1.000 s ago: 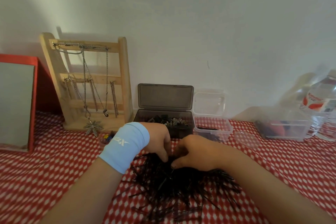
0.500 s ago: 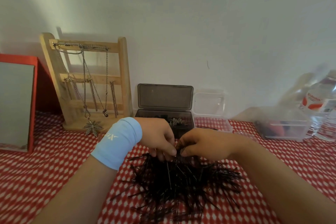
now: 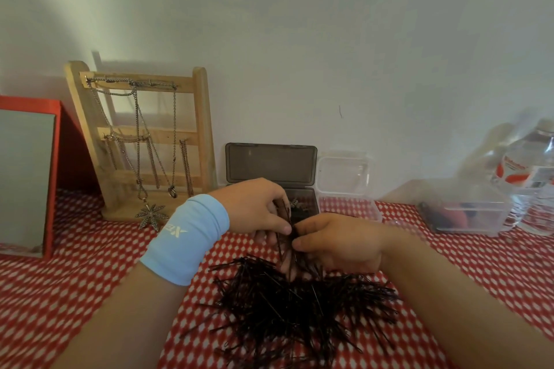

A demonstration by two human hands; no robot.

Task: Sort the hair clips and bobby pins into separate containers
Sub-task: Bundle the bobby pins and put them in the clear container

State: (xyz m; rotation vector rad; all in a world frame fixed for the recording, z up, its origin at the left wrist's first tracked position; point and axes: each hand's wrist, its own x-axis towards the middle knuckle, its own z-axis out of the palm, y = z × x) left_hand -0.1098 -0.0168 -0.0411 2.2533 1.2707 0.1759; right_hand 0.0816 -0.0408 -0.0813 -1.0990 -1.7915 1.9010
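Note:
A big heap of black bobby pins (image 3: 299, 311) lies on the red-and-white cloth in front of me. Just above its far edge, my left hand (image 3: 254, 210) and my right hand (image 3: 338, 244) meet and together pinch a small bunch of bobby pins (image 3: 286, 231), held nearly upright. Behind the hands stands an open dark grey box (image 3: 308, 204) with hair clips inside, its lid leaning on the wall. Next to it on the right is an open clear box (image 3: 368, 208); my right hand hides most of its contents.
A wooden jewellery stand (image 3: 141, 141) hung with chains stands at the back left, beside a red-framed board (image 3: 28, 177). At the right are a clear container (image 3: 467, 213) and a water bottle (image 3: 533, 180). A small clear lid (image 3: 401, 225) lies near the right wrist.
Both hands have risen from the heap, lifting a small bunch of pins between them and turning it upright.

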